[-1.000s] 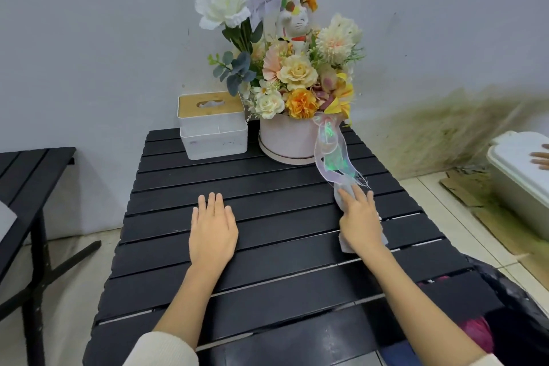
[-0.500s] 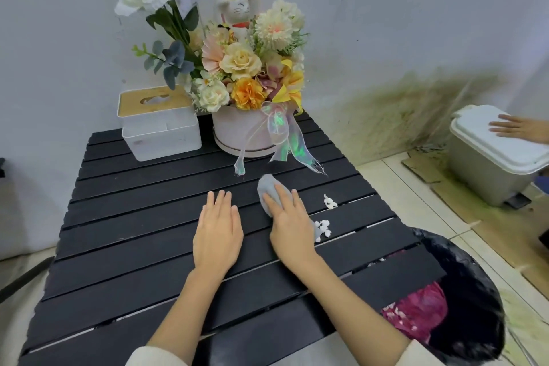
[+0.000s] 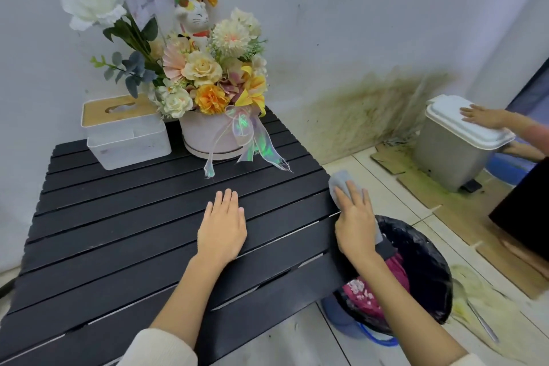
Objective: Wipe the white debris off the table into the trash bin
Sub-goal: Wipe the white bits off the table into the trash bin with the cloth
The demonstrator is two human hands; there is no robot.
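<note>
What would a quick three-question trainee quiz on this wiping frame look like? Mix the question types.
1. True or false: the left hand holds the cloth.
2. Multiple choice: where is the grey cloth? A) beside the tissue box B) at the table's right edge, under the right hand C) inside the trash bin
3. Short answer: where does white debris show now?

Key
1. False: it lies flat and empty on the black slatted table.
2. B
3. Inside the black-lined trash bin, on the pink material; none is visible on the tabletop.
</note>
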